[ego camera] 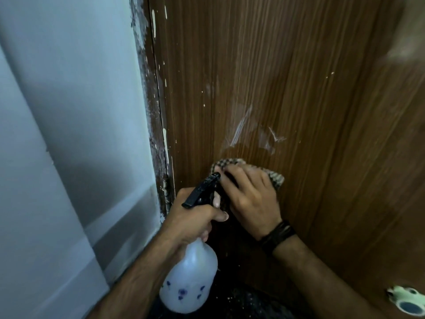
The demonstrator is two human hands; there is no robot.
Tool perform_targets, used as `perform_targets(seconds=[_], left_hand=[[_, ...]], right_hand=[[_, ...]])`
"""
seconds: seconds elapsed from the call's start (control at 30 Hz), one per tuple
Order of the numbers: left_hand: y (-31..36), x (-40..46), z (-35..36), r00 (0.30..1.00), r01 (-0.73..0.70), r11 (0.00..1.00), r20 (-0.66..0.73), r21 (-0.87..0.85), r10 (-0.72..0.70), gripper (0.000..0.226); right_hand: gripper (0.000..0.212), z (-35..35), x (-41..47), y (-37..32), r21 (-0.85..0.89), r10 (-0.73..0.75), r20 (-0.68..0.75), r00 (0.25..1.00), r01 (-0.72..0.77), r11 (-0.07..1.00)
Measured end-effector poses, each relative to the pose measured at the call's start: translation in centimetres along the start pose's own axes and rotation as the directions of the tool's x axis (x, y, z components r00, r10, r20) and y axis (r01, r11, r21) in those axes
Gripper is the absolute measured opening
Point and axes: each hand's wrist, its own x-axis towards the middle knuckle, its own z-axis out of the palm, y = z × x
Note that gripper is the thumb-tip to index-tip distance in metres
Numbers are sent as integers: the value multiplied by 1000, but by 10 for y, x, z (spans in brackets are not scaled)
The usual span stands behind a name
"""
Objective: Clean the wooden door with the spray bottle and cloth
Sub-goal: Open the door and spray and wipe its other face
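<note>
The brown wooden door [287, 77] fills the right and middle of the view, flecked with white paint spots and showing wet streaks above the cloth. My right hand [250, 196] presses a checked cloth [276, 178] flat against the lower part of the door, fingers spread over it. My left hand [195, 217] grips the neck of a white translucent spray bottle [190, 279] with a black trigger head [203, 189], its nozzle pointing toward the cloth and door. A dark band sits on my right wrist.
A pale wall [69, 134] stands to the left, meeting the paint-smeared door frame [156, 125]. A dark speckled floor [241, 302] lies below. A light green object [407, 300] shows at the bottom right corner.
</note>
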Motion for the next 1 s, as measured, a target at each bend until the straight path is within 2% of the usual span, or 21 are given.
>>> perform_targets(seconds=[0.07, 0.13, 0.23, 0.4, 0.53, 0.63, 0.87, 1.0], left_hand=[[7, 1, 0, 1000, -21, 1000, 0, -5, 21, 31], [14, 3, 0, 999, -42, 999, -13, -28, 42, 31], [18, 3, 0, 999, -39, 998, -19, -53, 38, 28], [21, -7, 9, 1000, -10, 999, 11, -37, 11, 25], [41, -11, 19, 996, -45, 999, 72, -7, 45, 24], [56, -13, 25, 997, -56, 998, 52, -24, 58, 26], [76, -17, 34, 996, -42, 999, 72, -20, 43, 27], [80, -16, 35, 1000, -9, 1000, 18, -27, 10, 25]], right_hand=[[36, -3, 26, 5, -7, 56, -66, 996, -56, 998], [37, -3, 42, 6, 10, 59, -73, 996, -59, 998], [44, -2, 44, 8, 40, 5, -16, 1000, -4, 999], [39, -26, 21, 27, 8, -104, 111, 988, 104, 995], [41, -50, -1, 52, -37, 7, 15, 1000, -6, 999], [42, -60, 2, 61, -84, 74, -67, 995, -79, 993], [46, -70, 10, 70, -84, 43, -34, 998, -45, 995], [39, -83, 54, 80, -106, 38, -122, 992, -51, 993]])
